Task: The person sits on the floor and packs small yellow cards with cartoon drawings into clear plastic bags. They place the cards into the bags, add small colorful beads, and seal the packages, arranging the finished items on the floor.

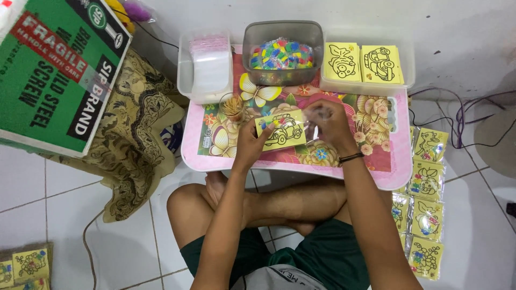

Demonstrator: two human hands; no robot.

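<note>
My left hand (251,140) holds a yellow card (281,130) printed with a black outline of a car, just above a small pink table (382,173) with a flower pattern. My right hand (329,124) pinches a clear plastic sleeve (313,119) at the card's right end; the card seems partly inside it. A dark band circles my right wrist. My crossed bare legs lie under the table's near edge.
At the table's far edge stand a clear tub of plastic sleeves (205,69), a grey tub of small coloured pieces (282,52) and a tray of yellow cards (364,63). A cup of sticks (233,106) stands nearby. Bagged cards (426,215) lie on the floor right; a green carton (54,70) left.
</note>
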